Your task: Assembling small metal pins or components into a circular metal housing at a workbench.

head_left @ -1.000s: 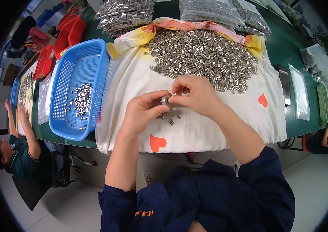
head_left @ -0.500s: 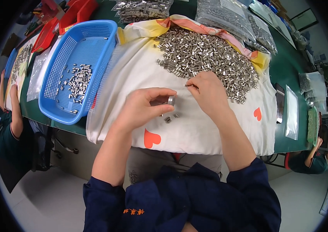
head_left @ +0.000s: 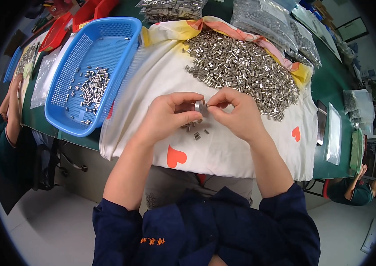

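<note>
My left hand (head_left: 166, 116) grips a small round metal piece (head_left: 199, 106) between thumb and fingers, its flat face turned to the right. Close against that face, my right hand (head_left: 237, 114) pinches something tiny, most likely one of the small metal cylinders, though the fingertips mostly cover it. Several loose metal cylinders (head_left: 197, 135) lie on the white cloth (head_left: 232, 155) just below the left hand. Beyond my hands spreads a large heap of short shiny metal cylinders (head_left: 245, 66).
A blue plastic basket (head_left: 55, 111) with more cylinders stands at the left. Clear bags of metal parts (head_left: 263, 22) lie along the back of the green table (head_left: 330, 162). Red bins (head_left: 55, 33) sit at the far left. Other people work at both sides.
My right hand has moved from the edge of the heap toward the left and down, its fingertips now meeting the round metal piece in my left hand. The view has shifted slightly.
</note>
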Demonstrator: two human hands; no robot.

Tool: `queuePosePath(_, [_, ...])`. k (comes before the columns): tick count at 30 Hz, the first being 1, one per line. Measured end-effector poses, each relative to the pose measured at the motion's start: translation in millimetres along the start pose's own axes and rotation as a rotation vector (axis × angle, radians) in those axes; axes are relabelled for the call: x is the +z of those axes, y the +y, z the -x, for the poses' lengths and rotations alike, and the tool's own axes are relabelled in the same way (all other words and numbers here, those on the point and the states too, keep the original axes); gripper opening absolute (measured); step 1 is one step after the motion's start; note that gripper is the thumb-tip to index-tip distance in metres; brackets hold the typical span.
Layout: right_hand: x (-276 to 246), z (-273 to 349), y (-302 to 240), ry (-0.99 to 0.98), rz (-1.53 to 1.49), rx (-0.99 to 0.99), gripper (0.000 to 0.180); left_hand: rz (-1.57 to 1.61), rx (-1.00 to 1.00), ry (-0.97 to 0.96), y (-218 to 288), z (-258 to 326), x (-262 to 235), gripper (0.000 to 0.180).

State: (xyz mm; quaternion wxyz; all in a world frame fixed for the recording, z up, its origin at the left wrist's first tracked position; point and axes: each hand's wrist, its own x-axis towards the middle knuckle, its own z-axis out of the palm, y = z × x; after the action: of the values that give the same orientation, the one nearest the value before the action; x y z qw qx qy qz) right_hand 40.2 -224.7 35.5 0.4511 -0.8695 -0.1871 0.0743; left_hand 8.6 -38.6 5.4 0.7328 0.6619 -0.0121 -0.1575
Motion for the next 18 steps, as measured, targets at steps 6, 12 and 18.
queuePosePath(6, [8.3, 3.0, -0.5, 0.035, -0.075, -0.164, 0.006, 0.049, 0.029, 0.005, 2.5, -0.9, 1.6, 0.036])
queuePosePath(12, [16.7, 6.1, -0.1, 0.165, 0.161, -0.374, 0.003, -0.025, 0.030, 0.025, -2.5, -1.4, 1.7, 0.036])
queuePosePath(18, [2.8, 1.9, 7.1, -0.022, -0.089, -0.131, 0.010, -0.065, 0.026, 0.023, 1.4, -0.9, 2.6, 0.034])
